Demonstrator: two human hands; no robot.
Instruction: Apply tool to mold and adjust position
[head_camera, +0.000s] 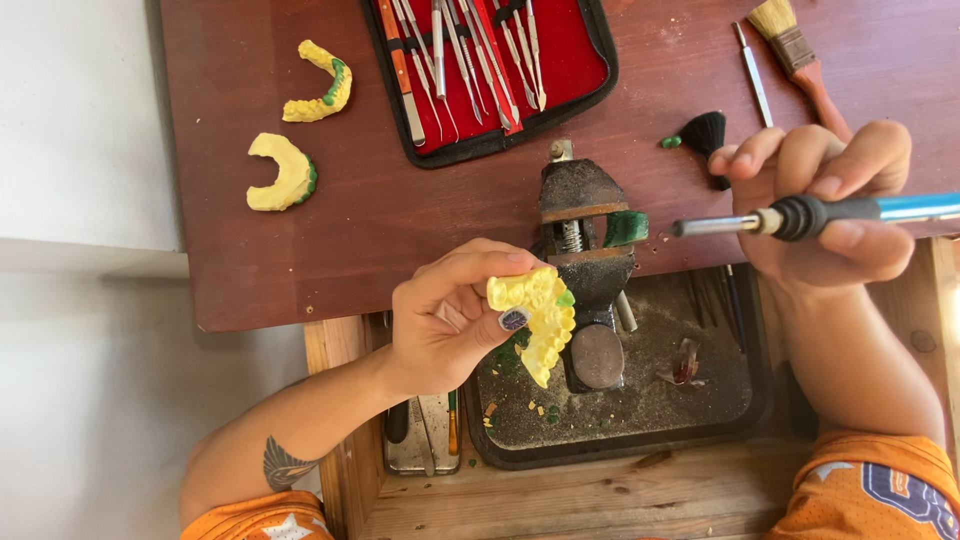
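Orange printed sleeves, forearm tattoo, painted thumbnail on left hand (445, 320)

The iron (800, 216) in the right hand (820, 205) runs off the right edge; its blue handle end is cut off. The grip covers part of the black collar. Behind that hand, the brush (800, 55) handle is partly hidden, and its bristles are cut by the top edge. The black brush (706, 133) handle disappears under the fingers. The left hand (450, 320) covers the near side of the cast (535, 315); thumb overlaps its left edge. The tool case (490, 70) is cut off at the top. Both forearms leave the bottom edge. Small items in the tray (620, 440) below the cast are too small to identify.
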